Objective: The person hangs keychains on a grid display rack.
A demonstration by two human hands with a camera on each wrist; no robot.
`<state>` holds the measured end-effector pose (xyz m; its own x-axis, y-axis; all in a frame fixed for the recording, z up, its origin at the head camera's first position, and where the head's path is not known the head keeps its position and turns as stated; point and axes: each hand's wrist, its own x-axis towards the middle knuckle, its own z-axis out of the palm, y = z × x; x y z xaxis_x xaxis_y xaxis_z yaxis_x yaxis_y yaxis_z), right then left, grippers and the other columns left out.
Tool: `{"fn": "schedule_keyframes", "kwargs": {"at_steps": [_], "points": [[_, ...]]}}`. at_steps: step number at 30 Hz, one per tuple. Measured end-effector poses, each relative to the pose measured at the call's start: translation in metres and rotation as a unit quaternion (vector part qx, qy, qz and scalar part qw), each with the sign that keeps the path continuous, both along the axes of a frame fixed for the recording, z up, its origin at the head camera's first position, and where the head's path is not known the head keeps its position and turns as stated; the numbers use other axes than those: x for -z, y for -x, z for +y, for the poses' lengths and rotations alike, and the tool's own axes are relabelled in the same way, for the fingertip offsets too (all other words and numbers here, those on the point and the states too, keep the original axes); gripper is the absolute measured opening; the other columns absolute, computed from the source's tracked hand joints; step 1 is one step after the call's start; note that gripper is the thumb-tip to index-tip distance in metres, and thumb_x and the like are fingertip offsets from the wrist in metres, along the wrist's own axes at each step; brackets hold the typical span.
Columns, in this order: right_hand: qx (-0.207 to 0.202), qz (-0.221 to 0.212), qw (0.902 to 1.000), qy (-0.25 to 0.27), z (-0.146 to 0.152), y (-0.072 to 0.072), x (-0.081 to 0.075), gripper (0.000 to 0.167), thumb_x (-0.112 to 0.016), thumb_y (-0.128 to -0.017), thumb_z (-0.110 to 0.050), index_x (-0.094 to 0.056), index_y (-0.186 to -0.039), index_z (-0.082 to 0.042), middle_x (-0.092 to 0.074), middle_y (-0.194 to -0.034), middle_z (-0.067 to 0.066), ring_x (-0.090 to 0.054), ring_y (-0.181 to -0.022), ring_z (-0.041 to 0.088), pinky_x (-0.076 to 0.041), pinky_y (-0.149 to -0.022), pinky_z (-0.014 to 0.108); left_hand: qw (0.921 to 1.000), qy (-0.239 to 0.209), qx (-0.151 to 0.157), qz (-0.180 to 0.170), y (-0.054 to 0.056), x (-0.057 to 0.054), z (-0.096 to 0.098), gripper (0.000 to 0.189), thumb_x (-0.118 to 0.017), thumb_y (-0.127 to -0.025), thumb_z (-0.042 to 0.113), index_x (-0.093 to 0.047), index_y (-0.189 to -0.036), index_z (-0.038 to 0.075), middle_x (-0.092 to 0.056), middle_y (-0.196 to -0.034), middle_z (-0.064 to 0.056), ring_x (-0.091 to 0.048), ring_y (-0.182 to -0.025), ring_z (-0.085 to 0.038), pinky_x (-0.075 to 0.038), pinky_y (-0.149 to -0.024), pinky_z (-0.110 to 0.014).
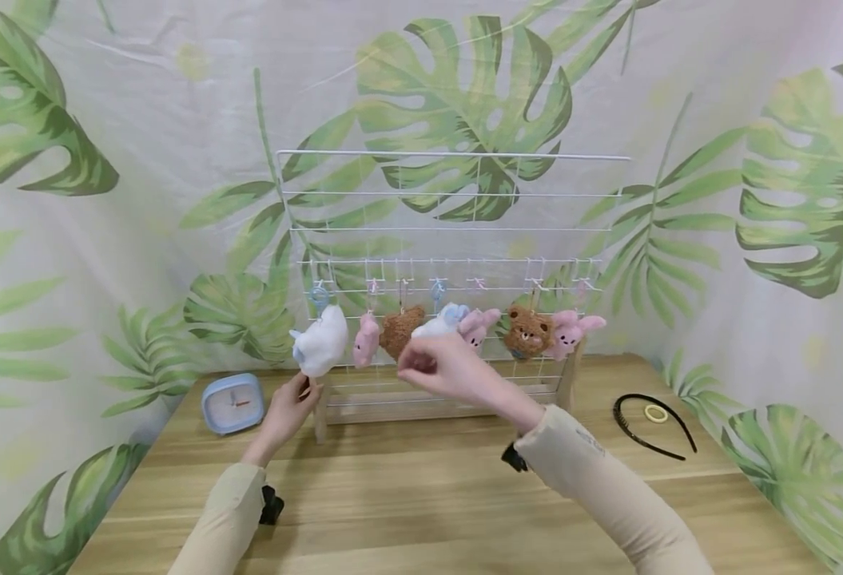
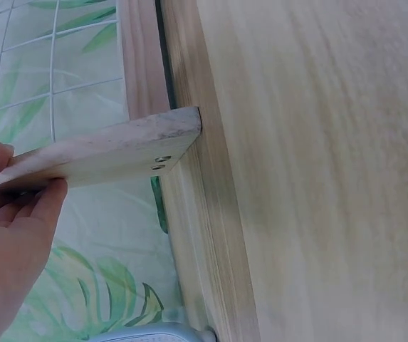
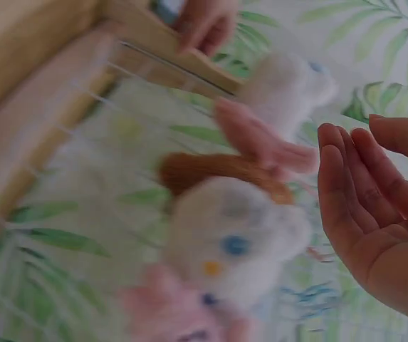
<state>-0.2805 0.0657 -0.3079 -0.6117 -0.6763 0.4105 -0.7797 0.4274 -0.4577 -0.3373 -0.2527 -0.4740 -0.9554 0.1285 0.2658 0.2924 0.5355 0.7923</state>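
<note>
A white wire grid rack (image 1: 457,152) in a wooden stand carries a row of small plush pendants on hooks. My left hand (image 1: 290,411) grips the stand's left wooden post (image 2: 111,149) between thumb and fingers, just under a white plush (image 1: 323,342). My right hand (image 1: 453,367) is in front of the middle of the row, fingers loosely bent and nothing between them. In the head view it partly covers a white plush with blue ears (image 1: 444,319). Beside that hang a brown plush (image 1: 399,331) and a pink plush (image 1: 477,326).
Farther right hang a brown bear plush (image 1: 527,331) and a pink bunny plush (image 1: 568,331); a narrow pink plush (image 1: 367,339) hangs left. A blue clock (image 1: 232,403) stands at the wooden table's left. On the right lie a black headband (image 1: 633,435) and a yellow ring (image 1: 656,414).
</note>
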Motion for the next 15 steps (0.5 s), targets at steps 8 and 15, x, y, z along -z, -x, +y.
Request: {"fn": "schedule_keyframes", "kwargs": {"at_steps": [8,15], "points": [[0.056,-0.081,0.9951,-0.016,0.051,-0.006,0.082,0.011,-0.065,-0.096,-0.016,-0.072,-0.094,-0.008,-0.074,-0.084,0.004,-0.065,-0.073,0.004,-0.055,-0.066,0.014,0.9999,0.007,-0.013,0.004,0.001,0.002,-0.001,0.041,-0.049,-0.106,0.022,-0.049,-0.138,-0.003,-0.047,-0.148,-0.028,-0.048,-0.136,-0.043,-0.048,-0.109,-0.054],[0.134,-0.046,0.9899,0.001,0.104,-0.012,0.136,0.008,-0.065,-0.095,-0.011,-0.071,-0.093,-0.006,-0.074,-0.085,0.007,-0.068,-0.073,0.007,-0.058,-0.066,0.016,0.9993,0.018,-0.030,0.010,-0.002,0.005,-0.001,0.046,-0.051,-0.105,0.023,-0.047,-0.143,-0.003,-0.053,-0.143,-0.029,-0.053,-0.132,-0.043,-0.051,-0.105,-0.053]]}}
